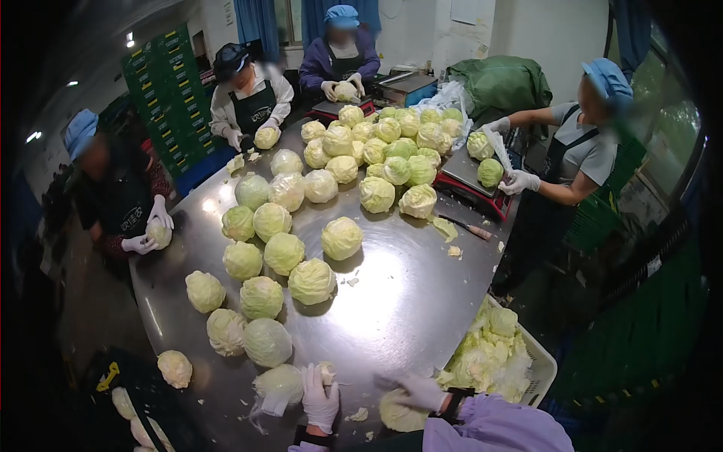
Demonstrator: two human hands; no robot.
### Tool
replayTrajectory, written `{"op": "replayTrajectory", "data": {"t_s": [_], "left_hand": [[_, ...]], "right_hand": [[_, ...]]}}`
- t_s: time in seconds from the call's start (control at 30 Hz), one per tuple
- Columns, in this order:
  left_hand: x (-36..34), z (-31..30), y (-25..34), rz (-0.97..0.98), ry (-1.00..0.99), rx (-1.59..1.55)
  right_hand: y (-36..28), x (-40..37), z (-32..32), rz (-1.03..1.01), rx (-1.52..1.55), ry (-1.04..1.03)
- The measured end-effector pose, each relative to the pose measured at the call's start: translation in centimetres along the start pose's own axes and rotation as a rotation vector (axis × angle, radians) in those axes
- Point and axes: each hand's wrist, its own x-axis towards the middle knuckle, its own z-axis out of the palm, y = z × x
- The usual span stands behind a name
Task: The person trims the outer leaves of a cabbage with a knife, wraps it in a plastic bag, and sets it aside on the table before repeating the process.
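1. Our left hand [320, 403] wears a white glove. It is low down, at the near edge of the table [407, 301].
2. Its grip is curled around a small cabbage piece [326, 371], which sticks up above the fingers.
3. Just beside that hand, on its left, lies a wrapped cabbage [277, 383] in clear plastic. It looks like it touches the glove.
4. Our right hand [420, 392] has a white glove too, and a purple sleeve [497, 422].
5. Its grip is spread flat. The fingers rest on top of a pale cabbage [395, 418] at the very edge of the table, right in front of us.
6. Little leaf scraps [358, 414] lie between our two hands.
7. To our right, just beside the table, stands a white basket [546, 369] full of loose leaves [486, 358].
8. Farther out, many round cabbages [285, 252] sit on the shiny table (too many for us to count).
9. A knife [468, 227] lies near the far right side, next to a red scale [467, 188].
10. Four other people stand around the table, and each one holds a cabbage in gloved hands.
11. Green crates [166, 90] are stacked at the back left.
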Motion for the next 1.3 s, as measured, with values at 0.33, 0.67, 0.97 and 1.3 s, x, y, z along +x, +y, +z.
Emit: {"op": "replayTrajectory", "data": {"t_s": [0.33, 0.67, 0.97, 1.3], "left_hand": [[-3.2, -7.6, -6.0, -0.239, 0.247, 0.318], [1.9, -1.5, -0.9, -0.021, 0.055, 0.067], [2.3, 2.9, 2.6, 0.126, -0.614, -0.302], [4.7, -0.1, 0.4, -0.404, -0.359, -0.889]], "right_hand": [[19.9, -8.5, -5.7, 0.420, -0.223, 1.015], [4.0, 17.0, -15.3, -0.032, 0.466, 0.558], [-0.4, 36.2, -15.8, 0.229, 1.246, 0.385], [0.9, 25.1, -12.4, -0.082, 1.341, 0.525]]}}
